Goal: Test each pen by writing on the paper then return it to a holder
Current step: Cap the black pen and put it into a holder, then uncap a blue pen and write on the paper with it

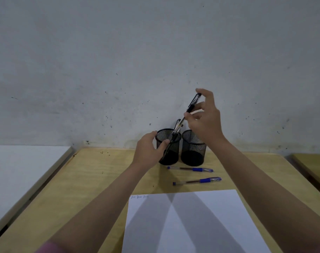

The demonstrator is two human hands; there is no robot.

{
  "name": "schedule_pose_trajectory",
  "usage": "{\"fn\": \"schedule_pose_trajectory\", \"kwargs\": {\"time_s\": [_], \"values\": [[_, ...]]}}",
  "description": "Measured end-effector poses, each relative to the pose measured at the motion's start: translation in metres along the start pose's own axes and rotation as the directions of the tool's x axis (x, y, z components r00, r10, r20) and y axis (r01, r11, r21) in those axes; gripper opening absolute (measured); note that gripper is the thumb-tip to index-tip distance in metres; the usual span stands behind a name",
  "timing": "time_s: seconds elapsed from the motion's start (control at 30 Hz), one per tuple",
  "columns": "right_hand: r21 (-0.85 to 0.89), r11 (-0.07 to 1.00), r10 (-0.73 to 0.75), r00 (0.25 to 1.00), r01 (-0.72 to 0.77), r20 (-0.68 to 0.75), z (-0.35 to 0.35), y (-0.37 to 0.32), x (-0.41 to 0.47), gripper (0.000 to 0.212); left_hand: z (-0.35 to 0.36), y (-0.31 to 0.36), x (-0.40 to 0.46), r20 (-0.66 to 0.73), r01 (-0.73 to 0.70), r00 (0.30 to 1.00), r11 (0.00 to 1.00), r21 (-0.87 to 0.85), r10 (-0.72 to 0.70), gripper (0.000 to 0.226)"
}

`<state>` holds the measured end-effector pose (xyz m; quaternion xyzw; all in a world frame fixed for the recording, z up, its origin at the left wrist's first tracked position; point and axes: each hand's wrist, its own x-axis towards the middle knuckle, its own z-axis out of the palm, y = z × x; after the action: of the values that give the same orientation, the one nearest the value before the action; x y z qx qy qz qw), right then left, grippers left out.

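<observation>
A person's right hand (pixel 205 115) pinches a black pen (pixel 191 106) between thumb and fingers, holding it tilted in the air above two black mesh holders at the back of a wooden table (pixel 93 179). The left hand (pixel 150 150) curls its fingers around the left holder (pixel 169 148), which contains pens; the right holder (pixel 193 147) stands just beside it. Two blue pens (pixel 191 169) lie between the holders and a white paper (pixel 210 207) bearing small writing at its top left corner
</observation>
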<state>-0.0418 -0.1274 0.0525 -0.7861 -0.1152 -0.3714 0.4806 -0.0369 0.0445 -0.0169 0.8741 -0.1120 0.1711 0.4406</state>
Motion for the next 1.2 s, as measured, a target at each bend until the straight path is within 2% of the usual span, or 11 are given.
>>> {"fn": "schedule_pose_trajectory", "kwargs": {"time_s": [0.33,0.47,0.8,1.03,1.2], "values": [[-0.179,0.977,0.144,0.981,-0.120,0.127,0.033,0.054,-0.020,0.037,0.023,-0.010,0.008,-0.063,0.008,0.998,1.000,-0.017,-0.009,0.057],[-0.297,0.951,0.137,0.978,-0.085,0.158,0.037,0.063,-0.022,0.040,0.024,-0.013,0.008,-0.072,0.010,0.997,0.999,-0.031,-0.012,0.057],[-0.341,0.938,0.124,0.978,-0.060,0.168,0.029,0.060,-0.019,0.041,0.021,-0.011,0.009,-0.053,0.019,0.998,1.000,0.004,-0.019,0.060],[-0.352,0.936,0.082,0.979,-0.010,0.188,0.022,0.049,-0.018,0.029,0.019,-0.002,0.010,0.009,0.022,1.000,0.995,0.096,-0.023,0.059],[-0.342,0.938,0.021,0.973,0.061,0.231,0.013,0.042,-0.024,0.010,0.010,0.006,0.001,0.001,-0.017,1.000,0.997,0.079,0.017,0.054]]}}
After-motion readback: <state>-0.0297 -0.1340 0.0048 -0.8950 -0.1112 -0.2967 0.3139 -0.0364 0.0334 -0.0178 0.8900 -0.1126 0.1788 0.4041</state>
